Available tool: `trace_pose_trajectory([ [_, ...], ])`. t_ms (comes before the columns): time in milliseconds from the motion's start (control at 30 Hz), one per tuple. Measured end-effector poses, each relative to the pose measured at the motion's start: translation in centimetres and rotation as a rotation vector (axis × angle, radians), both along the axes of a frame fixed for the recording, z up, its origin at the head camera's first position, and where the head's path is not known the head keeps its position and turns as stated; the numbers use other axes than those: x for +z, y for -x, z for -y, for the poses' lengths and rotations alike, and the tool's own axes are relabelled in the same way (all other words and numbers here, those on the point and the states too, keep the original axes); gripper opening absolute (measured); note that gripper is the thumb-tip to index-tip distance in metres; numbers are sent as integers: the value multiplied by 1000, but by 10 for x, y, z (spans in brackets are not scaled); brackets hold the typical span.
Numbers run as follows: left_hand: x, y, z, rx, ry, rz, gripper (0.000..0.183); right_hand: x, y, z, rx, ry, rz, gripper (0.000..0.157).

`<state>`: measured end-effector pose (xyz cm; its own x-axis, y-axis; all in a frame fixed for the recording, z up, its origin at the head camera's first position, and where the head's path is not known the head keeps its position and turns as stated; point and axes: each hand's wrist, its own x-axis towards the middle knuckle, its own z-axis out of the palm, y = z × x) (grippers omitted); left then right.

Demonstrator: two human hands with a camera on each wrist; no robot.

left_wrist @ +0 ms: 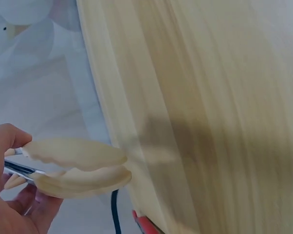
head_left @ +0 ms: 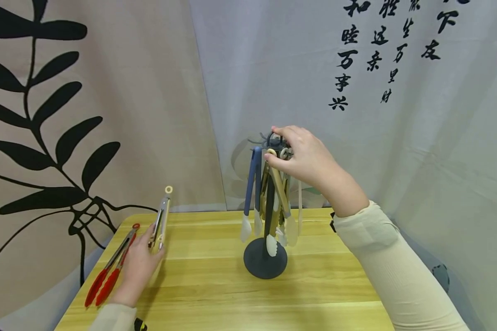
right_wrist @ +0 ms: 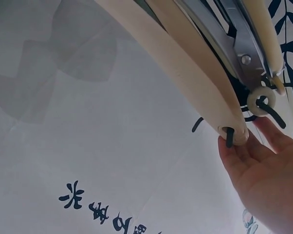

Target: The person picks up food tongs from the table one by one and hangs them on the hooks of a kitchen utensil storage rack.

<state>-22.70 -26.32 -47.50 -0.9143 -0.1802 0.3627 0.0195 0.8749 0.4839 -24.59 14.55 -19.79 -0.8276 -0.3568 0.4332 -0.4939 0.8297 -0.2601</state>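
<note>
My left hand (head_left: pixel 141 266) grips a pair of metal tongs (head_left: pixel 164 209) by the arms, the ring end pointing up. In the left wrist view these tongs show cream, scalloped heads (left_wrist: pixel 83 184), slightly apart. My right hand (head_left: pixel 312 161) holds the top of a dark utensil stand (head_left: pixel 265 264), thumb and forefinger about its hub and loop. Several tongs hang there, among them blue-handled tongs (head_left: pixel 250 186) and tan-armed tongs (head_left: pixel 278 184). In the right wrist view, fingertips lie against the holed end of a beige handle (right_wrist: pixel 175 73), through which a hook passes.
Red-tipped tongs (head_left: pixel 112 278) lie at the left edge of the wooden table (head_left: pixel 207 276), just left of my left hand. Behind the table hangs a cloth backdrop (head_left: pixel 157 105) with printed leaves and characters.
</note>
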Motion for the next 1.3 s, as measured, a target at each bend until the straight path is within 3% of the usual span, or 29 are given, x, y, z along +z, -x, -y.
trace_pose_trajectory([
  [633, 16, 3, -37, -67, -83, -88, 81, -10, 3, 0, 14, 63, -84, 63],
  [900, 20, 4, -47, -129, -129, -130, 81, -12, 4, 0, 29, 78, -98, 61],
  [1300, 42, 1, -69, -191, -173, -151, 79, -16, 8, -3, 48, 110, -121, 59],
])
